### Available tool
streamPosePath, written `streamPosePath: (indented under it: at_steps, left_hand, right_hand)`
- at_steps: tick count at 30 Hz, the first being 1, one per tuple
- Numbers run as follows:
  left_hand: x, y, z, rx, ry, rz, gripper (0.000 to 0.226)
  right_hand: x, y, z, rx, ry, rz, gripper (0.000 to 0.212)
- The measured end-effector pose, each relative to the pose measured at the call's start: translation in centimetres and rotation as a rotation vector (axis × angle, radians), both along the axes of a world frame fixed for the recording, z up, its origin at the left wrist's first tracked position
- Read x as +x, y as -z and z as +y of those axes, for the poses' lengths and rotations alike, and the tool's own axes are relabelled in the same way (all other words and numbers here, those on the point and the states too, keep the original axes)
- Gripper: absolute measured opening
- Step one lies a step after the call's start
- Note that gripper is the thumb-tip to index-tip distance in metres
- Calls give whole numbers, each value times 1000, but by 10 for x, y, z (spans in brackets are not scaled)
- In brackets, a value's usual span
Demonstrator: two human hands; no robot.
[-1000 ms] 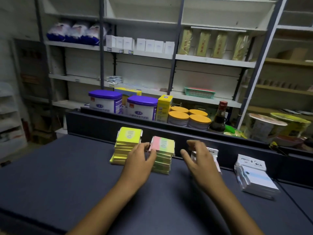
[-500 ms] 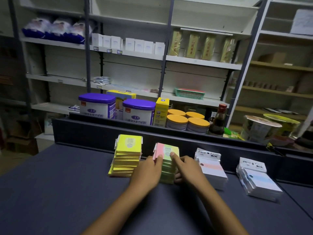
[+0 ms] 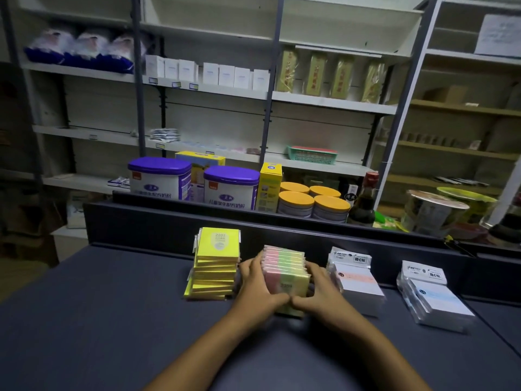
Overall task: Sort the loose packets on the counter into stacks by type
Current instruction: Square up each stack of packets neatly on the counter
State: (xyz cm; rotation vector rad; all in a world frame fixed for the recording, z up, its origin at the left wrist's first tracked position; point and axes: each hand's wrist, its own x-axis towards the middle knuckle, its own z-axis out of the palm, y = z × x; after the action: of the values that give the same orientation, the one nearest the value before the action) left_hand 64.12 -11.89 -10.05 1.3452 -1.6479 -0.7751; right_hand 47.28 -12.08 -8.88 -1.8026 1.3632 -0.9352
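Left hand (image 3: 255, 286) and right hand (image 3: 321, 292) gripped pink-green stack (image 3: 284, 273) from both sides, fingers curled round it; yellow stack (image 3: 215, 263) just left, on table (image 3: 98, 320).

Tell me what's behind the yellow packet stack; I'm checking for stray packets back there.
Directly behind the yellow packet stack is the counter's dark raised back wall. No loose packet shows there, though the stack hides the counter strip at its own foot.
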Motion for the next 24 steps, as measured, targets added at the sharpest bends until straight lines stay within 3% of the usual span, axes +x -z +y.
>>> streamPosePath:
  at_steps: [6,12,18,24]
  left_hand:
    - [2,0,-1,104,148,271,86]
    - [2,-1,-4,-55,27,103,95]
    - [1,4,-8,10,40,31,93]
    - [1,11,-10,-80,-6,-33,89]
  right_hand:
    - [3,9,1,-4,-93,-49,72]
    - [6,2,5,-155,-73,-50,91]
    - [5,5,4,-174,-92,57,82]
    - [6,4,4,-254,-91,119,81]
